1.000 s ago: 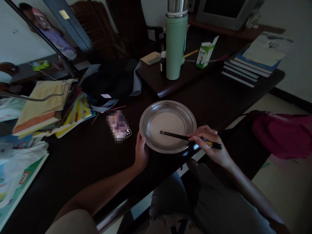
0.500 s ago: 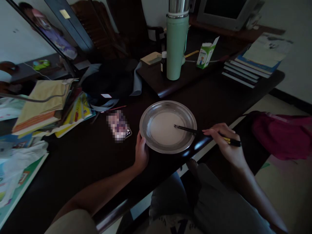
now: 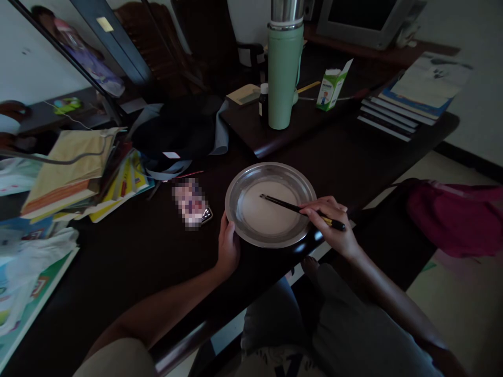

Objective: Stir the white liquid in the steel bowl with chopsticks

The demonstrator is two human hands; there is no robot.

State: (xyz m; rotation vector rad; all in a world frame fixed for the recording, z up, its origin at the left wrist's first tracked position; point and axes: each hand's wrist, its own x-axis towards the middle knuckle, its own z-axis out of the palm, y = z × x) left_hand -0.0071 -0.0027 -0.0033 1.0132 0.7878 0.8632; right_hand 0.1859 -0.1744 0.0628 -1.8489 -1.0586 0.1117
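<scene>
A round metal basin [image 3: 240, 230] stands near the front edge of the dark table, with a pale, milky liquid [image 3: 271, 217] inside. My left hand [image 3: 228, 243] grips its near-left rim, thumb showing on the outside and the other fingers partly hidden. Dark chopsticks [image 3: 283, 203] with yellow marks near the thick end are held in my right hand [image 3: 330, 220], fingers closed round them. Their tips reach over the middle of the basin; whether they touch the liquid I cannot tell. Left of the basin lies a phone [image 3: 192, 201], mostly blurred out.
Behind the basin a green thermos [image 3: 283, 78] stands beside a small dark bottle [image 3: 263, 102] and a green-white carton [image 3: 333, 86]. Books [image 3: 412, 99] are stacked at the right, papers [image 3: 66, 167] at the left. A black bag [image 3: 181, 128] lies behind the phone; a magenta bag [image 3: 451, 217] is at right.
My right hand has moved left with the chopsticks, bringing their tips from the right part of the basin to its middle. My left hand and the basin stay in place.
</scene>
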